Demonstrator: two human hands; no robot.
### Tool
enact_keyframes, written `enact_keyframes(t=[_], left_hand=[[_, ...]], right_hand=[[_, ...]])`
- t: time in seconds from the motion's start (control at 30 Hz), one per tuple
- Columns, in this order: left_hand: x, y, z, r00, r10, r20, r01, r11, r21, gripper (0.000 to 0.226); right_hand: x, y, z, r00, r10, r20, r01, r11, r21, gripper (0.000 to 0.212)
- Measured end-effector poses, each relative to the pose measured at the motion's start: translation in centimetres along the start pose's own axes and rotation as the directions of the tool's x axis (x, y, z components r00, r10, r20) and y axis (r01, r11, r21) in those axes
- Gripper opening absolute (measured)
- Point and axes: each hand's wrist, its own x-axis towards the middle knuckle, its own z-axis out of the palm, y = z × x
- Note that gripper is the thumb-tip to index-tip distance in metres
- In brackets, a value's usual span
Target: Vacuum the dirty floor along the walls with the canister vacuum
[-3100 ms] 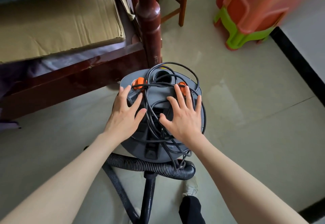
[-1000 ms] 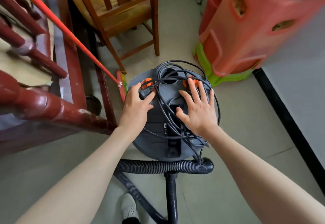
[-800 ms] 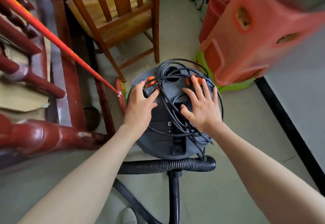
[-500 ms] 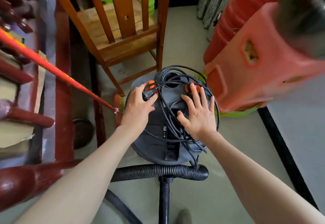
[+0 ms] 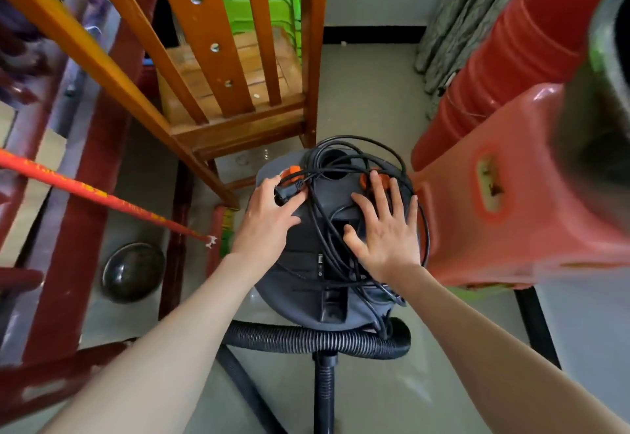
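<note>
The grey canister vacuum (image 5: 306, 300) stands on the tiled floor, seen from above, with a black power cord (image 5: 344, 160) coiled loosely over its lid and orange clips at the far rim. My left hand (image 5: 269, 222) lies flat on the lid's left side, fingers straight, its fingertips touching the black plug (image 5: 288, 193). My right hand (image 5: 385, 229) presses flat on the right side over the cord, fingers spread. A black ribbed hose (image 5: 317, 340) curls round the near side, joined to a black tube (image 5: 324, 396).
A wooden chair (image 5: 235, 92) stands just beyond the vacuum. Stacked red plastic stools (image 5: 511, 167) crowd its right side. A dark red bed frame (image 5: 88, 167), a red broom handle (image 5: 102, 196) and a metal bowl (image 5: 133, 271) are on the left. The far wall's black skirting (image 5: 373, 35) lies ahead.
The vacuum has rolled forward under both hands, from beside the bed corner into the gap between the chair and the stools. Both hands have stayed flat on the lid.
</note>
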Motion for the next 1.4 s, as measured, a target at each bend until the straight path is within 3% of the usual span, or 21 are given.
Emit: enact_keyframes(t=[0.07, 0.37, 0.67, 0.9, 1.03, 1.13, 1.23, 1.33, 1.4], left_hand=[[0.2, 0.3, -0.2, 0.997, -0.082, -0.015, 0.082, 0.996, 0.017, 0.045], [5.4, -0.8, -1.8, 0.999, -0.038, 0.012, 0.036, 0.992, 0.125, 0.046], [7.4, -2.2, -2.1, 0.999, 0.039, 0.023, -0.043, 0.974, 0.221, 0.052], [7.5, -2.4, -2.3, 0.996, 0.028, 0.079, -0.043, 0.981, 0.189, 0.047], [7.7, -1.5, -3.5, 0.99, -0.045, 0.137, 0.029, 0.993, 0.116, 0.046], [7.8, 0.3, -4.2, 0.99, -0.102, 0.098, 0.09, 0.989, 0.118, 0.041], [8.5, 3.0, -4.3, 0.998, -0.056, -0.007, 0.056, 0.987, 0.152, 0.037], [9.1, 5.1, -3.4, 0.987, -0.007, 0.163, -0.027, 0.979, 0.203, 0.048], [9.3, 5.6, -2.4, 0.953, -0.036, 0.301, -0.05, 0.961, 0.271, 0.054]], right_hand=[[0.6, 0.1, -0.3, 1.0, -0.001, 0.029, 0.002, 1.0, -0.003, 0.076], [5.6, -0.4, -1.3, 0.99, 0.06, 0.125, -0.051, 0.996, -0.08, 0.087], [7.4, -0.7, -1.7, 0.985, 0.087, 0.147, -0.076, 0.994, -0.082, 0.084], [7.6, -0.8, -2.1, 0.975, 0.102, 0.196, -0.082, 0.991, -0.105, 0.087], [7.6, -0.9, -2.9, 0.956, 0.1, 0.276, -0.073, 0.991, -0.109, 0.09], [7.8, -0.7, -3.6, 0.932, 0.094, 0.351, -0.058, 0.992, -0.111, 0.075], [8.1, -0.5, -4.7, 0.913, 0.072, 0.403, -0.046, 0.996, -0.073, 0.066], [7.9, -0.2, -5.9, 0.913, 0.023, 0.407, -0.062, 0.995, 0.082, 0.059], [7.7, -0.1, -7.5, 0.959, 0.018, 0.283, -0.106, 0.949, 0.298, 0.059]])
